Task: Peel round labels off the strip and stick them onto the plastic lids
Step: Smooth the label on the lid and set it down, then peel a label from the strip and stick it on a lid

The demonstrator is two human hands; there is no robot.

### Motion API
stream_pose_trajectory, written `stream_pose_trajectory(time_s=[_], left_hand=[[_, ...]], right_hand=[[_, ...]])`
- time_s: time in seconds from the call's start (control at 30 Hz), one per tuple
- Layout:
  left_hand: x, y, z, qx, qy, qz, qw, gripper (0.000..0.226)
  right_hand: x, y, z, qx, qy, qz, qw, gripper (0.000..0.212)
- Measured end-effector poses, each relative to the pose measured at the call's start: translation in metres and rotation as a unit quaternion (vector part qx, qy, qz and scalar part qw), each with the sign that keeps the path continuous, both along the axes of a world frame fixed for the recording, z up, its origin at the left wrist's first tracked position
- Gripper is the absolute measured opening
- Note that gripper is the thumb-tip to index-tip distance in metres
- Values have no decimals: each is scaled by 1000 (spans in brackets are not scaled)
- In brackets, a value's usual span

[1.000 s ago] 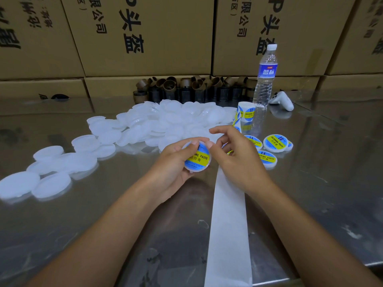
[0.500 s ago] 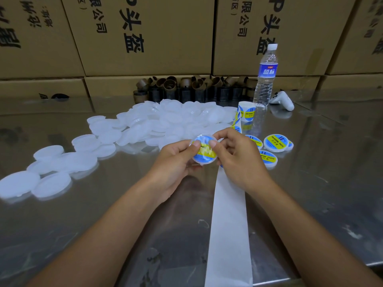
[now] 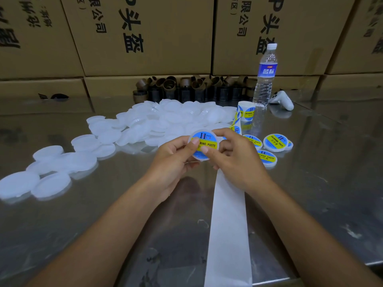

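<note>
Both hands hold one white plastic lid [image 3: 204,156] tilted up toward me, above the table's middle. A round blue and yellow label [image 3: 207,141] covers its face. My left hand [image 3: 172,158] grips the lid from the left with its thumb on the label. My right hand [image 3: 238,156] grips it from the right, thumb pressing the label. The empty white backing strip [image 3: 228,224] runs from under my right hand to the near edge. The label roll [image 3: 246,110] stands further back. A pile of bare lids [image 3: 165,121] lies behind and to the left.
Three labelled lids [image 3: 276,142] lie right of my hands. A water bottle [image 3: 266,77] and a white controller [image 3: 283,99] stand at the back right. Brown cardboard cores [image 3: 186,88] line the back, against stacked cartons [image 3: 145,34]. The table [image 3: 103,224] is shiny metal.
The lid has risen and tipped its face toward me. Both thumbs have moved onto the label, which now lies flat and reads level.
</note>
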State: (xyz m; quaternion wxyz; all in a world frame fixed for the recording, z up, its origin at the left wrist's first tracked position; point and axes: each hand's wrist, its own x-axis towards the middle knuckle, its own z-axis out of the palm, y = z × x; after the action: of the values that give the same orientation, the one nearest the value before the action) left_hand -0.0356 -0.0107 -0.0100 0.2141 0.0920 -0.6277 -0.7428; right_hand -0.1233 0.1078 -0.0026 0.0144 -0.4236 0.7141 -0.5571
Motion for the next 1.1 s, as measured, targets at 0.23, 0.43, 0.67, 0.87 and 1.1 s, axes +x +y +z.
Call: stream_pose_trajectory(time_s=[0.23,0.43,0.67,0.87,1.1], left_hand=[[0,2,1,14,2,2,1000,24],[0,1,3,30,11,13,999,22],[-1,1,1,31,7,32,999,20],[-3,-1,-1,20,2,43,999,17],[-6,-6,-3,-33,-34,145,988,17]], right_hand=[[0,0,-2,8,6,6,1000,42],[0,0,-1,-22,2,13,1000,28],[-1,0,0,-30,13,-18,999,19],[-1,0,2,-48,-13,-23,998,15],[-6,1,7,-106,-88,-87,987,21]])
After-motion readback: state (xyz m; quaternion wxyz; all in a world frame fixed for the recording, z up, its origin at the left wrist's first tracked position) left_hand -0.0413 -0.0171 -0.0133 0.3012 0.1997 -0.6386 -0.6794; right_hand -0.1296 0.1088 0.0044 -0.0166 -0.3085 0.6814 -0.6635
